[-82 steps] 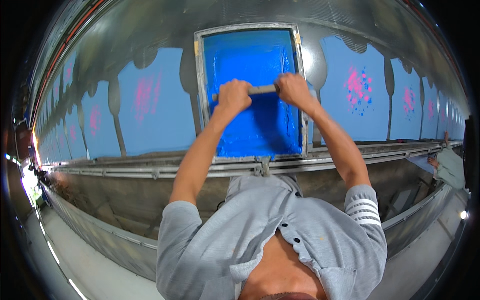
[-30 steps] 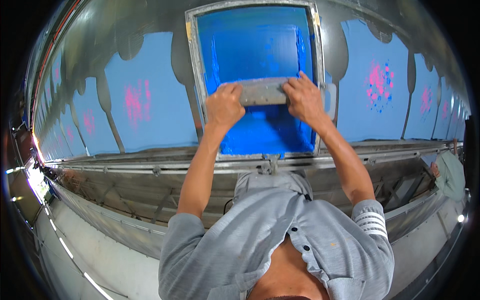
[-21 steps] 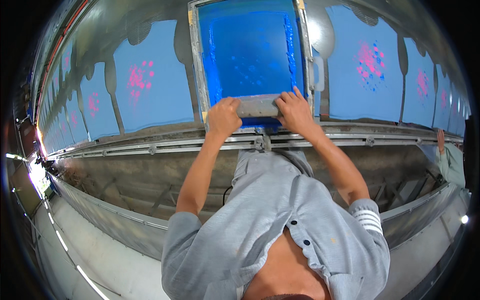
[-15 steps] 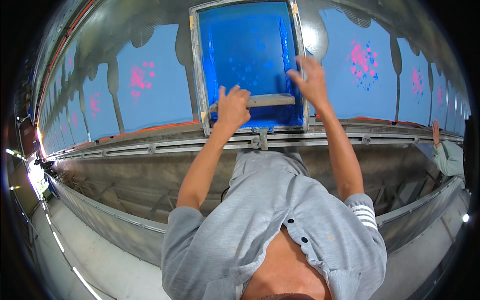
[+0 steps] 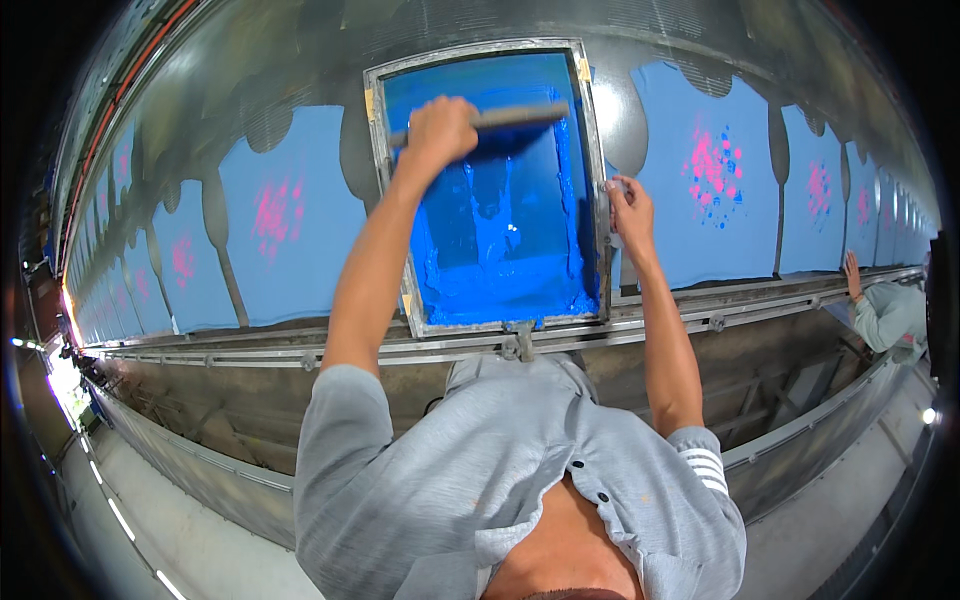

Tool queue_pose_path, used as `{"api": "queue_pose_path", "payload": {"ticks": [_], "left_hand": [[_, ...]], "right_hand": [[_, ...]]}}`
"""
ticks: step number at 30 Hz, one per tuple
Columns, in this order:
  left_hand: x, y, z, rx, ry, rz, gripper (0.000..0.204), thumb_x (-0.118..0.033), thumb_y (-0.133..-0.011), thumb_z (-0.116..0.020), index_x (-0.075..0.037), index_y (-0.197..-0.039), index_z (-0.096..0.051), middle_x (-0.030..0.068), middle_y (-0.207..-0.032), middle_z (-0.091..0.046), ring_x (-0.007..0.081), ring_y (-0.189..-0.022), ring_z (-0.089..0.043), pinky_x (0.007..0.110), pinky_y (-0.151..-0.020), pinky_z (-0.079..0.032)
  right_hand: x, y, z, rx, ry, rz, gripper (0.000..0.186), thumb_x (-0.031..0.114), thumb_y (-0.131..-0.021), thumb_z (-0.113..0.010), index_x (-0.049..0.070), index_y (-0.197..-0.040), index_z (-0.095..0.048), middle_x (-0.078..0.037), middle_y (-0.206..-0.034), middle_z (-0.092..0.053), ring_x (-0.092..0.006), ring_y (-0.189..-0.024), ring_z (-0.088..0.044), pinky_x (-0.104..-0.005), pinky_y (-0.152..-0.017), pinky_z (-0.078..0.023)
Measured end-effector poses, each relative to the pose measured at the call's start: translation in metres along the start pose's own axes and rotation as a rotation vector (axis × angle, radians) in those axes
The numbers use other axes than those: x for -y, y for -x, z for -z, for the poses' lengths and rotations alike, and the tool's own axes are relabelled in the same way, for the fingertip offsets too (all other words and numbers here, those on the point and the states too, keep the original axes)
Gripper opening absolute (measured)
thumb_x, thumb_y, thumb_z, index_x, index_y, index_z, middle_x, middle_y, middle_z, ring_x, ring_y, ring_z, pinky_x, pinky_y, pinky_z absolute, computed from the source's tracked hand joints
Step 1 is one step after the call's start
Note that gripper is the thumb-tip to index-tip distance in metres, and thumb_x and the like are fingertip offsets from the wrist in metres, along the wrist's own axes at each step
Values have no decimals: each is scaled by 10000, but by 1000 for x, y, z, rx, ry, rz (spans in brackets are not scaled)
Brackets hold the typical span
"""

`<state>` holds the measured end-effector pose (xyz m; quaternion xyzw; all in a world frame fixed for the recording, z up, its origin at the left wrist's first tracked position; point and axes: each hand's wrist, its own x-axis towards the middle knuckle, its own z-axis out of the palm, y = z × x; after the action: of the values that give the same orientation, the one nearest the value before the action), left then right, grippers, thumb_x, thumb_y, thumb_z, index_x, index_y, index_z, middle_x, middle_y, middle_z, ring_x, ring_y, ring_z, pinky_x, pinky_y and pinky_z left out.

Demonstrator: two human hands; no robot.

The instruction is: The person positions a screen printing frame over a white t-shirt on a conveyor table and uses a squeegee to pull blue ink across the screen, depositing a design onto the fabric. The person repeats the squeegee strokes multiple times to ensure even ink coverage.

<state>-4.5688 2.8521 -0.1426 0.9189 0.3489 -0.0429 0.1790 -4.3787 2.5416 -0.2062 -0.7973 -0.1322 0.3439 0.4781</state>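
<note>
A screen-printing frame (image 5: 603, 250) with a metal rim and a blue-inked mesh lies in front of me. My left hand (image 5: 441, 132) is closed round the left part of a squeegee (image 5: 525, 115), which spans the far part of the mesh. Thick wet blue ink (image 5: 500, 285) lies over the near end and along the right side of the mesh. At the frame's right rim, my right hand (image 5: 631, 212) has its fingers bent and closed on the edge.
Light-blue fabric pieces (image 5: 285, 220) with pink spots line the long table on both sides; some at right (image 5: 715, 175) carry blue spots too. A metal rail (image 5: 400, 352) runs along the near edge. Far right, another person's hand (image 5: 852, 275) rests by the table.
My left hand has carried the squeegee from the near end of the mesh to the far part. My right hand, formerly raised with fingers apart, has closed at the frame's right rim.
</note>
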Motion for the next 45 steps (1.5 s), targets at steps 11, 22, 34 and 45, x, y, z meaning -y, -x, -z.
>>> {"api": "queue_pose_path", "payload": {"ticks": [11, 22, 34, 45], "left_hand": [[-22, 103, -59, -240, 128, -87, 404, -70, -736, -663, -124, -1115, -792, 177, -1046, -761, 383, -957, -732, 506, -809, -585], [-69, 325, -104, -317, 222, -139, 505, 33, -656, -660, -4, -1158, -692, 121, -1265, -698, 315, -1200, -648, 438, -994, -524], [259, 412, -25, -150, 138, -31, 472, -6, -676, -687, -90, -1135, -760, 130, -1162, -762, 329, -1070, -718, 461, -879, -574], [350, 432, -11, -109, 164, -47, 389, -13, -711, -641, -117, -1066, -760, 99, -1035, -770, 333, -974, -721, 472, -779, -578]], "right_hand": [[7, -17, 0, -96, 314, 110, 464, 406, -951, -727, -21, -1130, -703, -105, -710, -681, -182, -650, -634, -359, -650, -505], [24, 10, -23, -168, 150, 296, 351, 303, -970, -708, -19, -1100, -758, -111, -904, -752, -168, -816, -658, -334, -753, -518], [39, 127, -363, -153, 117, 414, 277, 212, -1001, -607, -24, -1066, -737, -216, -986, -753, -340, -912, -728, -427, -835, -550], [28, 149, -458, -248, 252, 426, 275, 255, -1011, -619, 9, -1055, -735, -171, -908, -742, -263, -835, -690, -397, -782, -533]]}}
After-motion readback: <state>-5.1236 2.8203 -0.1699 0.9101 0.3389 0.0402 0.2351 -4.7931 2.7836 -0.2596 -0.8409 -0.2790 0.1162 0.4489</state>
